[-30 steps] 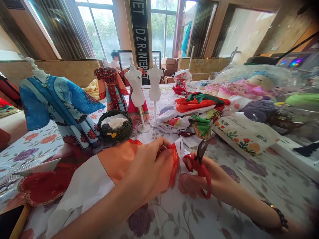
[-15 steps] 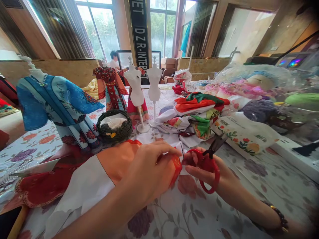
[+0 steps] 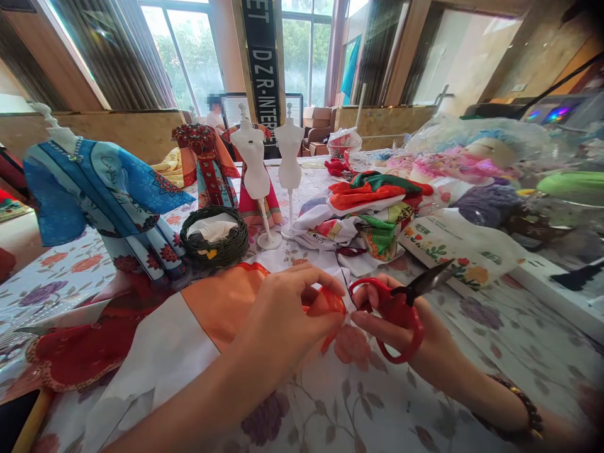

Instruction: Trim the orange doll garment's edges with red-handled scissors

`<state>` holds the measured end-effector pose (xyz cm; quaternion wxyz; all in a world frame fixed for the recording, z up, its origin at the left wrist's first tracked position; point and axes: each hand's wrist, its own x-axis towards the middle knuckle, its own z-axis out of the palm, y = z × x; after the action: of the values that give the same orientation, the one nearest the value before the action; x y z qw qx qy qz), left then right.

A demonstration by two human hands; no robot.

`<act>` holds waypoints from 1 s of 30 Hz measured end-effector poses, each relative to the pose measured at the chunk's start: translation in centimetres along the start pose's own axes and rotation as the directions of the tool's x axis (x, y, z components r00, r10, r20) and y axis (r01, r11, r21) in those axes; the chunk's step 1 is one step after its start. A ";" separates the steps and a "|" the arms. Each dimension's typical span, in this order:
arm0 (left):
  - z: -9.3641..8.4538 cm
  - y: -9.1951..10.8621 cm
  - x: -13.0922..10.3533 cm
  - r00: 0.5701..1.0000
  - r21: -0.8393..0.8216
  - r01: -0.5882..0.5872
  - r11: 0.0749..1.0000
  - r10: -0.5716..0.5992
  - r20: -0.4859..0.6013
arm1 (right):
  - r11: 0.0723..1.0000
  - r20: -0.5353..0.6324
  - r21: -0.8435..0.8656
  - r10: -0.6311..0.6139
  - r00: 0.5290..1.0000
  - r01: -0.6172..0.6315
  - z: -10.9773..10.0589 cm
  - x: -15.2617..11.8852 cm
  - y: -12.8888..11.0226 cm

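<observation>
- A flowered tablecloth (image 3: 368,402) fills the lower frame beneath everything.
- The orange cloth (image 3: 212,308) lies from left of centre to the middle of the frame, running under and into the left hand.
- The left hand (image 3: 292,308), lower centre, pinches the cloth's red border between thumb and fingers.
- The right hand (image 3: 415,330), right of centre, has its fingers through the scissors' handles; its fingertips meet the cloth's white edge (image 3: 346,286), apparently pinching it.
- The red-handled scissors (image 3: 406,294) point to the right, blades away from the cloth.
- The step looks like sorting out the edge between the fingertips, not cutting; a cut there would call for a steady left pinch and the blades turned back towards the cloth.
</observation>
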<state>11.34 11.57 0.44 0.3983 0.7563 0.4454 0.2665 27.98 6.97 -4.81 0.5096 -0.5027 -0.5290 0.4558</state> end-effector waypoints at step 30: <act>-2.9 -0.5 0.7 0.999 -0.185 0.049 0.982 -0.051 -0.007 | 0.968 0.538 -0.101 0.246 0.806 -0.228 -2.3 1.1 1.5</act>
<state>9.23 13.34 1.61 0.4705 0.7032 0.4400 0.3008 30.40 8.08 -6.10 0.2686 -0.4219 -0.5924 0.6316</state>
